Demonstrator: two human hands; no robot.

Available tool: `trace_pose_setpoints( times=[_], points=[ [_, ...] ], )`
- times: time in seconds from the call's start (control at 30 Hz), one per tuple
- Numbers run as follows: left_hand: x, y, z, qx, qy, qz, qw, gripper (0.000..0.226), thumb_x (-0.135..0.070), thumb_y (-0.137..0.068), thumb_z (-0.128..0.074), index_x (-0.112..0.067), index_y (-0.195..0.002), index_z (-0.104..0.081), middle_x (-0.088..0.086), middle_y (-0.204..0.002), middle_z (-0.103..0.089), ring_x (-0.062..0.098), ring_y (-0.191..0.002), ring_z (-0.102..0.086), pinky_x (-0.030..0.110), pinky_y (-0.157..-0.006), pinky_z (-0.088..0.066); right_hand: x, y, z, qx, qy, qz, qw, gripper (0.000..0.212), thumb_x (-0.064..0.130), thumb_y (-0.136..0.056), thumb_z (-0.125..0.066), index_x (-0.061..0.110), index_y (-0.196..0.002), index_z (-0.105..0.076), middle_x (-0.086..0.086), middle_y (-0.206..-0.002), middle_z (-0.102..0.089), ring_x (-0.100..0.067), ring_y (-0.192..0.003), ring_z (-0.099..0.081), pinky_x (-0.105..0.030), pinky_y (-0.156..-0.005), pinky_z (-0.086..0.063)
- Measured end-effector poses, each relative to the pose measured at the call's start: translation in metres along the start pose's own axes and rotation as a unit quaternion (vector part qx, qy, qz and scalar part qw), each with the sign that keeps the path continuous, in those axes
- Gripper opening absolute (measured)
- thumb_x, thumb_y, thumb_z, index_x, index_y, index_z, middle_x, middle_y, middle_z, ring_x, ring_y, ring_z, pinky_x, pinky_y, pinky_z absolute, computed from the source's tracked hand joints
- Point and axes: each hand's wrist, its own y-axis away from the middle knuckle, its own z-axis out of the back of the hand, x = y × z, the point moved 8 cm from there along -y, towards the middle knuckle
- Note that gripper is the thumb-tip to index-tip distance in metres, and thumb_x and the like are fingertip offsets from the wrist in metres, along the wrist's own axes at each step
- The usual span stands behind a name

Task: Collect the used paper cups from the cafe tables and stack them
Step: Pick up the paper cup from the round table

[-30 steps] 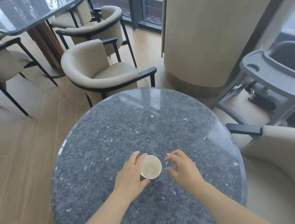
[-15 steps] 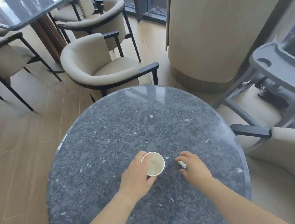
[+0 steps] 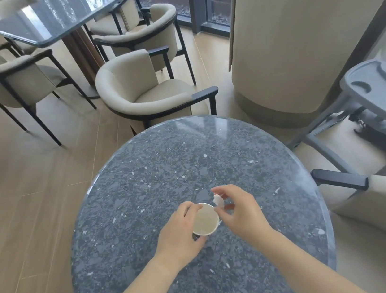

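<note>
A white paper cup (image 3: pixel 205 220) with a pale inside stands upright on the round dark speckled table (image 3: pixel 166 175). My left hand (image 3: pixel 178 233) is wrapped around the cup's left side, gripping it. My right hand (image 3: pixel 242 210) hovers just to the cup's right, above the rim. Its thumb and fingers pinch a small white scrap (image 3: pixel 218 200), blurred, right at the cup's far right edge. What the scrap is cannot be made out.
A cream armchair (image 3: pixel 145 96) faces the table's far side. Another cream armchair (image 3: pixel 385 231) sits at my right with a black armrest. A grey high chair (image 3: pixel 375 95) and a wide round pillar (image 3: pixel 295 37) stand at the right. A square table (image 3: pixel 56 14) with chairs is far left.
My right hand picked a small white scrap off the table beside the cup and raised it to the cup's rim. My left hand kept its hold on the cup.
</note>
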Motion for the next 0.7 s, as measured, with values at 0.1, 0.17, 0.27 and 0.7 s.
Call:
trace_pose_setpoints(
  times=[0.1,0.17,0.27,0.7],
  points=[
    [-0.005,0.005,0.006,-0.015,0.015,0.002,1.0,0.06,-0.045,-0.078,-0.064,-0.034,-0.13,-0.035,-0.019,-0.128,-0.036,0.005,-0.107,-0.048,0.02,-0.065,-0.047,0.024,0.01,-0.009,0.056,-0.002,0.024,0.998,0.044,0.012,-0.079,-0.067,0.027,-0.119,-0.055,0.017,-0.109,-0.058,0.004,-0.1,-0.053,-0.014,-0.081,-0.05],
    [-0.005,0.011,0.008,-0.022,0.025,0.015,0.999,0.061,-0.046,-0.078,-0.063,-0.031,-0.13,-0.035,-0.021,-0.128,-0.036,0.003,-0.107,-0.048,0.018,-0.065,-0.046,0.032,0.017,-0.017,0.098,0.048,0.043,0.993,0.043,0.015,-0.082,-0.065,0.026,-0.122,-0.053,0.012,-0.117,-0.059,-0.003,-0.105,-0.052,-0.022,-0.087,-0.049],
    [-0.002,0.025,0.014,-0.044,0.058,0.038,0.997,0.061,-0.05,-0.075,-0.063,-0.034,-0.128,-0.037,-0.023,-0.125,-0.038,0.001,-0.104,-0.048,0.018,-0.065,-0.046,0.037,0.024,-0.017,0.104,0.095,0.064,0.988,0.036,0.016,-0.083,-0.063,0.024,-0.117,-0.056,0.009,-0.118,-0.059,-0.009,-0.105,-0.053,-0.025,-0.089,-0.046],
    [0.043,0.109,0.042,-0.092,0.113,0.102,0.984,0.065,-0.064,-0.067,-0.059,-0.037,-0.124,-0.041,-0.025,-0.124,-0.039,-0.002,-0.103,-0.05,0.022,-0.075,-0.049,0.078,0.067,-0.083,0.228,0.192,0.178,0.938,0.019,0.021,-0.086,-0.06,0.02,-0.105,-0.064,0.009,-0.124,-0.054,-0.011,-0.119,-0.042,-0.027,-0.089,-0.043]
  ],
)
